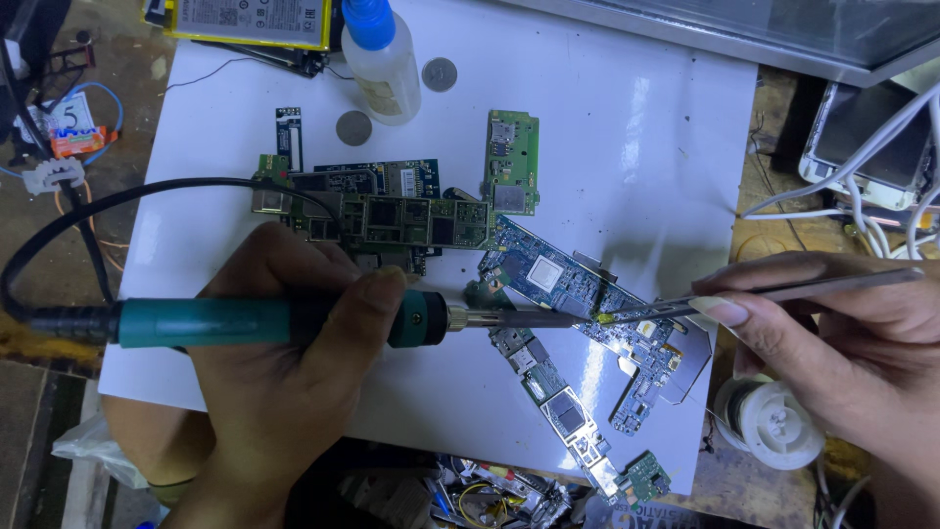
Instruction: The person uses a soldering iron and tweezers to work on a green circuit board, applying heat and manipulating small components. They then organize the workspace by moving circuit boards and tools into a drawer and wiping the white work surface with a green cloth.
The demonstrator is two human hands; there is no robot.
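Your left hand [284, 362], nearest the lens, is clenched around the teal grip of a soldering iron [294, 321], thumb laid over the black collar. Its metal tip runs rightward from that hand and ends on a blue circuit board [578, 289], at a small yellow-green spot. Your right hand [832, 343] comes in from the right edge, pinching a pair of metal tweezers [783, 289] between thumb and fingers; their points meet the iron's tip at that same spot on the board, well left of the fingers.

That blue board lies slanted on a white sheet [636, 127] covering the surface. Just beside it on the left sit several green circuit boards [401, 220] overlapping each other, with another green board [512, 162] apart above them. A longer narrow board [563, 411] trails toward the sheet's lower edge. The iron's black cable [117, 196] loops off to the left.

At the sheet's top stand a clear bottle with a blue cap [382, 59] and two coins [397, 103] near it. A white solder spool [778, 423] rests below your right hand, off the sheet. White cables [862, 196] cross the cluttered bench at right.
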